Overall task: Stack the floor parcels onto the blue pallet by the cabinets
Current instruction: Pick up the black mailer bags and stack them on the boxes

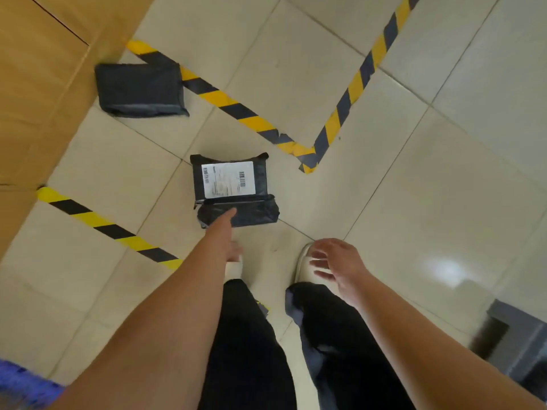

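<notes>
A black plastic-wrapped parcel with a white shipping label [233, 190] lies on the tiled floor just ahead of my feet. My left hand [229, 232] stretches down toward its near edge, fingers straight, the fingertips over the wrapping; I cannot tell if they touch. My right hand [334, 261] hovers open above my right shoe, holding nothing. A second black parcel [139, 90], without a visible label, lies farther off at the upper left, against the cardboard. A corner of the blue pallet [23, 386] shows at the bottom left.
Large brown cardboard [38, 84] fills the upper left. Yellow-and-black hazard tape [349, 99] marks lines and a corner on the floor. A dark grey object [521, 344] stands at the lower right. My legs and white shoes [307, 267] are below the labelled parcel.
</notes>
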Tool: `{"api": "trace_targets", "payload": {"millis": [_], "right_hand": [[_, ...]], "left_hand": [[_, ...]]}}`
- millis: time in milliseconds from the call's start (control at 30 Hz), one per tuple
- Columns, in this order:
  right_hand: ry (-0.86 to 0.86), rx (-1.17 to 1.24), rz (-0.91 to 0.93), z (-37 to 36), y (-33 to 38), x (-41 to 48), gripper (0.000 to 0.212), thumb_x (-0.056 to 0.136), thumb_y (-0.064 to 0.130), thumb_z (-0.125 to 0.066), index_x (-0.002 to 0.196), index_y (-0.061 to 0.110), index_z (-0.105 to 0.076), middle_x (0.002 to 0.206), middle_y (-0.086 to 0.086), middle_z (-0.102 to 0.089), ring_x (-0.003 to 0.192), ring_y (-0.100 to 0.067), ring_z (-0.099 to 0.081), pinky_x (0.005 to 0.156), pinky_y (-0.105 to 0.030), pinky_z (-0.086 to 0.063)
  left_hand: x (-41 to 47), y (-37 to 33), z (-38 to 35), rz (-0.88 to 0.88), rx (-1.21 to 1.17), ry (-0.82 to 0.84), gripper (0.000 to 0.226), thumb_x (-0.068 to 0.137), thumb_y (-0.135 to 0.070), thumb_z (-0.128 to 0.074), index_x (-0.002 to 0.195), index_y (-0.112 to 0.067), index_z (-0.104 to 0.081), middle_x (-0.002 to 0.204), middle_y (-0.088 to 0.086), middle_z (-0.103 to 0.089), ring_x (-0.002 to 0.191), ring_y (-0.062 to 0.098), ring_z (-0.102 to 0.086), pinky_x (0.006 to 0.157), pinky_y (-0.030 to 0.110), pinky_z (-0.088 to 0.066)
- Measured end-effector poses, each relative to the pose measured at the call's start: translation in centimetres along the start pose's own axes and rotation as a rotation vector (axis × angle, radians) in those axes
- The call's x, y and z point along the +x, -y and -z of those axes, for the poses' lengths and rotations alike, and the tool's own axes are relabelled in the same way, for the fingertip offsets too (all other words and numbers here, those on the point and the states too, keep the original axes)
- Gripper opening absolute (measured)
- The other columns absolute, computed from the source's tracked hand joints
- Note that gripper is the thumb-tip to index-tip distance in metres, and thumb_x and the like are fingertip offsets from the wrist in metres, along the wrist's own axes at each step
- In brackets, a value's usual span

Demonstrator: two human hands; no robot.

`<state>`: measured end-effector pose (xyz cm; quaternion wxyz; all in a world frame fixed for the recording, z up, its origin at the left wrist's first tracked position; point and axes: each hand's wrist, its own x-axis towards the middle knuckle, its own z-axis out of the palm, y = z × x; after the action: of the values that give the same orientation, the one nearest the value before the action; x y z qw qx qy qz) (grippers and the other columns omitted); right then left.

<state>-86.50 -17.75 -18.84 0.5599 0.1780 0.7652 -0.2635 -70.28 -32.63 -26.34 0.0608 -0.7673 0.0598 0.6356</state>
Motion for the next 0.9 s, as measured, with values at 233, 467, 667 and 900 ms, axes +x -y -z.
{"api": "trace_targets", "payload": {"millis": [233,467,667,900], "right_hand": [[-0.027,0.037,0.07,1.5,3.1,7.3,0.015,0.097,0.012,-0.058,0.104,0.009,-0.071,0.095,-0.012,-0.072,0.085,-0.026,-0.07,0.082,-0.04,-0.057],[-0.065,0.053,0.015,0.8,4.7,5.7,0.017,0.097,0.012,-0.057,0.108,0.007,-0.069,0.103,-0.014,-0.071,0.094,-0.03,-0.07,0.084,-0.04,-0.059],[0.062,-0.032,-0.006,-1.0,5.4,-5.4,0.012,0.094,0.012,-0.062,0.102,0.008,-0.069,0.101,-0.016,-0.071,0.089,-0.03,-0.069,0.079,-0.038,-0.058],[0.147,-0.209,0.092,-0.2,9.6,-24.2,0.004,0.092,0.012,-0.067,0.096,0.01,-0.068,0.098,-0.016,-0.066,0.08,-0.027,-0.063,0.071,-0.031,-0.053]], "left_hand": [[11.9,-2.5,-3.7,0.132,-0.392,0.026,0.054,0.079,-0.042,-0.073,0.125,-0.022,-0.053,0.12,0.008,-0.064,0.109,0.033,-0.059,0.09,0.056,-0.047],[9.2,0.1,-1.3,0.118,-0.405,-0.177,0.054,0.075,-0.039,-0.078,0.119,-0.019,-0.053,0.114,0.007,-0.066,0.104,0.033,-0.063,0.089,0.049,-0.054],[-5.5,2.9,4.3,-0.069,-0.381,-0.161,0.06,0.074,-0.027,-0.082,0.125,-0.02,-0.051,0.116,0.006,-0.064,0.103,0.028,-0.063,0.079,0.044,-0.057],[-27.9,3.3,13.4,-0.41,-0.259,0.032,0.05,0.082,-0.014,-0.077,0.126,-0.02,-0.056,0.117,-0.001,-0.07,0.1,0.014,-0.068,0.076,0.035,-0.058]]}}
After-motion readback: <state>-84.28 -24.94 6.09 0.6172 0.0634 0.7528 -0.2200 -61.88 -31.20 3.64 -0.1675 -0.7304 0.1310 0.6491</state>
